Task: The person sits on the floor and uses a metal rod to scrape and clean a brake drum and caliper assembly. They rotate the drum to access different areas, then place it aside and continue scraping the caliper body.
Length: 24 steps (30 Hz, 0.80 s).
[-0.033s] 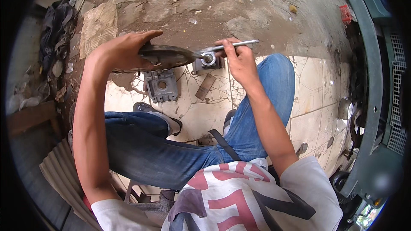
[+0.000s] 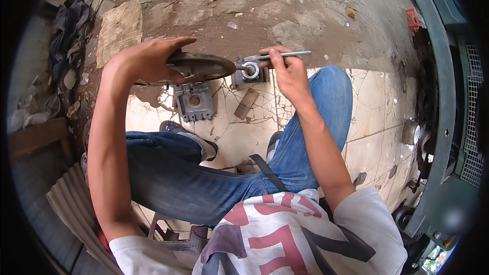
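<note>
My left hand (image 2: 153, 60) is closed around the left side of a dark round wheel (image 2: 204, 67), which stands on edge with a shaft at its right end. The shaft passes into a shiny metal ring (image 2: 250, 70) on a small grey metal block (image 2: 261, 76). A slim silver rod-like tool (image 2: 300, 53) lies between the thumb and fingers of my right hand (image 2: 288, 71); its inner end is beside the ring. Below the wheel, a grey cast metal housing (image 2: 204, 104) with a round hole rests on the tiles.
A flat brownish metal piece (image 2: 246, 104) lies on the cracked white tiles (image 2: 244, 140). Beyond are stone paving (image 2: 232, 0) and a cardboard sheet (image 2: 118, 28). Dark cloth (image 2: 69, 35) hangs at the left; a green metal frame (image 2: 438, 71) stands at the right.
The outer end of the silver tool has tipped slightly downward in my right hand. The whole view has shifted a little; my left hand still grips the wheel.
</note>
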Each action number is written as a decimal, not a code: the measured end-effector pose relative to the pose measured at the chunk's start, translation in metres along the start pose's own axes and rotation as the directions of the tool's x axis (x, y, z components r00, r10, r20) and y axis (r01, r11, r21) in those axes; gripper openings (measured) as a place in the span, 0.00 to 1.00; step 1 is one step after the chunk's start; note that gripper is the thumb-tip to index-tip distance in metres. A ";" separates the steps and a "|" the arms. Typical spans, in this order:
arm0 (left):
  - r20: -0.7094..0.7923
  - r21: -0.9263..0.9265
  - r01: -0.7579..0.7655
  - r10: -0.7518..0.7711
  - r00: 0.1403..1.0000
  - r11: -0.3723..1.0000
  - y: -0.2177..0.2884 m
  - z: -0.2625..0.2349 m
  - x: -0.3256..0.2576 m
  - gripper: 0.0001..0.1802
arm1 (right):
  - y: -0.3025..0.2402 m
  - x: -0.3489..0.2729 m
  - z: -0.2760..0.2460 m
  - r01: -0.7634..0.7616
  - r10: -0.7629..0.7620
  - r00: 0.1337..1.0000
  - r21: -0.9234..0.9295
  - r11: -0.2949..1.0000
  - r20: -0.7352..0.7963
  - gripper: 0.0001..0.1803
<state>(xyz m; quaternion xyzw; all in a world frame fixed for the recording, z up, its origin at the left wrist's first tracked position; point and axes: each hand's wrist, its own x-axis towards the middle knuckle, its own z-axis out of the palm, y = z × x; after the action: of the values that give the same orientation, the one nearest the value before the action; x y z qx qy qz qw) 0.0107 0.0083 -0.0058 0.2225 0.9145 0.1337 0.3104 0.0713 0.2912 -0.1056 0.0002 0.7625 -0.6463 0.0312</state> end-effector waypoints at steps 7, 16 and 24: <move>0.001 -0.166 -0.043 0.043 0.999 0.985 -0.015 -0.009 -0.007 0.47 | 0.010 0.012 -0.006 -0.127 0.123 0.991 0.064 0.990 0.061 0.20; -0.054 -0.201 -0.150 0.142 0.988 0.968 -0.006 -0.010 -0.005 0.38 | 0.004 0.008 -0.013 -0.214 0.200 0.975 0.156 0.964 0.096 0.21; -0.027 -0.197 -0.100 0.097 0.995 0.975 0.000 -0.010 -0.001 0.32 | 0.001 0.012 -0.020 -0.283 0.227 0.957 0.412 0.866 0.180 0.20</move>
<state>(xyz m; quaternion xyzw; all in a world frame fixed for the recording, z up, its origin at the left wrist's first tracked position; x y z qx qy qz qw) 0.0053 0.0064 0.0020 0.2344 0.8871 0.2410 0.3162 0.0583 0.3103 -0.1040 0.0675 0.5894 -0.7883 0.1633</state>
